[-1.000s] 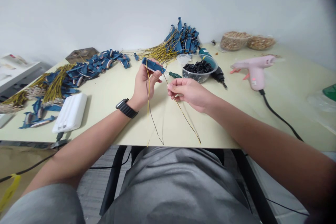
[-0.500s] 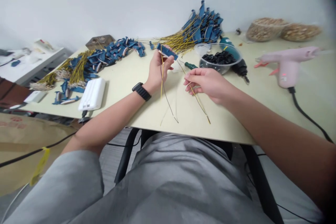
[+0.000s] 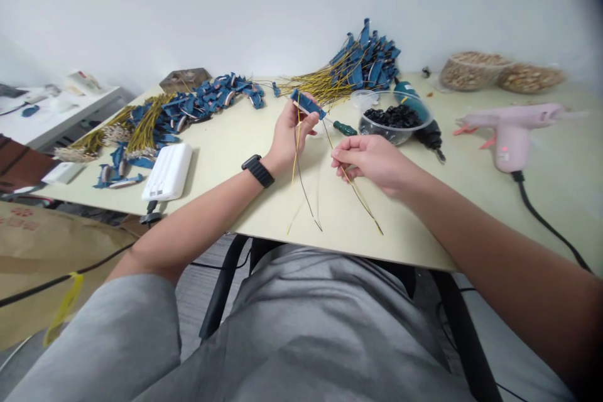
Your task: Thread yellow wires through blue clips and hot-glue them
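Note:
My left hand (image 3: 285, 138) is closed around a small blue part (image 3: 308, 105) with a pale underside, held above the table. A yellow wire and a dark wire (image 3: 305, 191) hang from its left end. From its right end a second yellow-and-dark wire pair (image 3: 366, 208) slants down toward the table's front edge. My right hand (image 3: 372, 160) pinches this pair between thumb and fingers, partway along. Just beyond my right hand lies a screwdriver with a green handle (image 3: 345, 129), beside a clear bowl (image 3: 398, 135) of small black pieces.
At the back lies a bundle of similar blue parts with yellow wires (image 3: 365, 63). More form a heap (image 3: 188, 107) at the left, near a white power bank (image 3: 167, 171). A green-and-black power tool (image 3: 428, 136), a pink glue gun (image 3: 511, 129) and bags of tan pieces (image 3: 473, 70) are right.
The whole view has shifted slightly, so the table sits lower in the picture. Both hands keep the same holds on the blue part and the wires.

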`<move>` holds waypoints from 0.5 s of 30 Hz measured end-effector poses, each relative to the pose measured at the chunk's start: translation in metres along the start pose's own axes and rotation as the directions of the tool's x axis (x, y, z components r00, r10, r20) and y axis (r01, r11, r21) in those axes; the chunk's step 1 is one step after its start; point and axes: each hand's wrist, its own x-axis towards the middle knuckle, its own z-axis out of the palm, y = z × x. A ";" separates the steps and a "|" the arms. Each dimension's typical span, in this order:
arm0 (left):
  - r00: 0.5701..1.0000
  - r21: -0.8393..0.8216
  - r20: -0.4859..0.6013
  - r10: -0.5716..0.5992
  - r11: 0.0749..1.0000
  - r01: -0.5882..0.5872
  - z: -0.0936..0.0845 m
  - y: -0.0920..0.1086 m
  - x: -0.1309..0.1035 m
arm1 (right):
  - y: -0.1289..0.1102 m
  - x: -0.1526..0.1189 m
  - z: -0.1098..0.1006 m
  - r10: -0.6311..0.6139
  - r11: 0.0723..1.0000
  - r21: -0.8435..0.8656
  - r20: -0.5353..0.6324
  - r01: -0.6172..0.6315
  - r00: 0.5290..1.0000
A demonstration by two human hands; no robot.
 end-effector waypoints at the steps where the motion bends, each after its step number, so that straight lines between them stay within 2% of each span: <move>1: 1.000 -0.003 0.005 0.004 1.000 -0.004 0.000 0.000 0.000 | 0.000 0.000 0.000 0.004 1.000 -0.004 0.000 -0.004 1.000; 7: 0.998 -0.030 -0.011 0.061 0.998 -0.061 -0.001 -0.004 0.001 | 0.003 0.001 0.001 -0.030 0.996 -0.087 -0.029 0.028 0.999; 11: 0.999 0.001 -0.027 0.042 0.999 -0.042 -0.001 -0.005 0.002 | 0.004 0.001 0.002 -0.082 0.984 -0.160 -0.024 0.077 0.996; 15: 0.998 0.019 -0.015 0.064 0.998 -0.063 -0.001 -0.004 0.002 | 0.005 0.000 -0.001 -0.154 0.933 -0.330 0.001 0.145 0.988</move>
